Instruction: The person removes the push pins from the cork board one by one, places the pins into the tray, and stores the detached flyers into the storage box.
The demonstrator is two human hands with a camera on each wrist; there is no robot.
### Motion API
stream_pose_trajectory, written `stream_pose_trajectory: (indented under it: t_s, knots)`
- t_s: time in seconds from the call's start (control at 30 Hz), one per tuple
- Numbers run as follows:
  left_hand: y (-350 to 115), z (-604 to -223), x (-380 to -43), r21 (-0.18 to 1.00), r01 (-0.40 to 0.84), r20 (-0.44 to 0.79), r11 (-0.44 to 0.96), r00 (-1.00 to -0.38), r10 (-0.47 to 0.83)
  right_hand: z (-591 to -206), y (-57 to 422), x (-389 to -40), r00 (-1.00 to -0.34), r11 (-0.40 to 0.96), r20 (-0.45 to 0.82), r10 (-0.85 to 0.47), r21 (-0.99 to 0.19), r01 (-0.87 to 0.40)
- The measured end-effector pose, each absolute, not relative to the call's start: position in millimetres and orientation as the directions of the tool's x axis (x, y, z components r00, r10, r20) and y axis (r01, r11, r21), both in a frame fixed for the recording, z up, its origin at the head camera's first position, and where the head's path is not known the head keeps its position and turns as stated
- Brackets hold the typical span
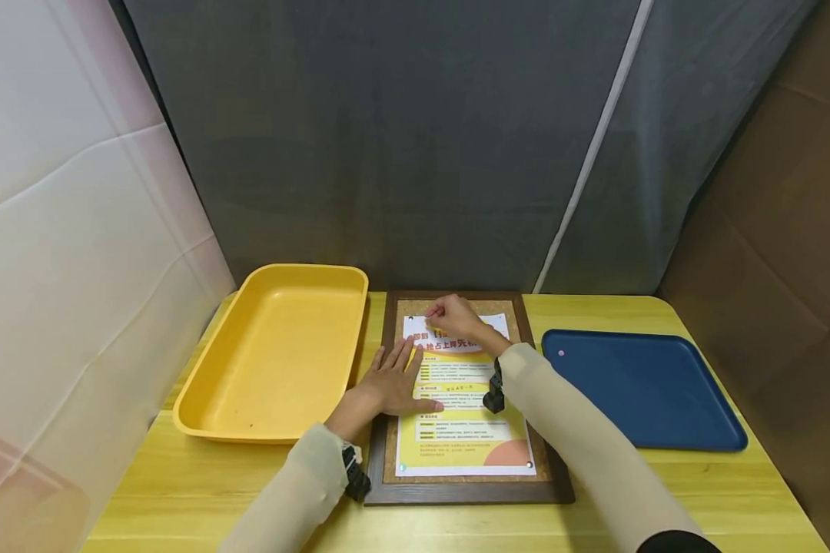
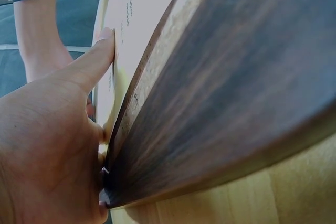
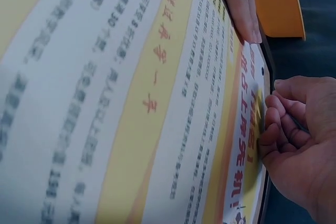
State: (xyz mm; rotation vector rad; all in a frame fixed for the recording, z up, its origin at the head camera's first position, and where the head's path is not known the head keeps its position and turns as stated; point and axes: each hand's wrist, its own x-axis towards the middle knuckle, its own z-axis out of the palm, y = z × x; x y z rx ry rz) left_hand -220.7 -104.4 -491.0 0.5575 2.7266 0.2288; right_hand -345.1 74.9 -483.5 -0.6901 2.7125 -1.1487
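At left, a deep, round-cornered yellow tray (image 1: 290,346) is lying. At lower centre, the left hand (image 1: 390,386) is resting, fingers spread, probably steadying a printed sheet (image 1: 456,443), which is lying on a grainy, wood-framed corkboard (image 1: 390,447). The right hand (image 1: 455,316) is curling near the sheet's top edge; whether it is pinching anything, I cannot tell. At right, a shallow blue tray (image 1: 653,392) is sitting.
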Motion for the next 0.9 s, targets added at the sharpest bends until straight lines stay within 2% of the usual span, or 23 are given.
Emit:
stream_pose_trajectory:
  t_s: [0.3,0.9]
  knots:
    - [-103,-480,-215,0.17,0.338,-0.332,0.926,-0.865,0.377,-491,58,-344,-0.891,0.595,0.061,-0.449,-0.724,-0.349]
    - [-104,-478,-213,0.165,0.341,-0.33,0.925,-0.865,0.378,-496,44,-345,-0.911,0.61,0.102,-0.401,-0.712,-0.348]
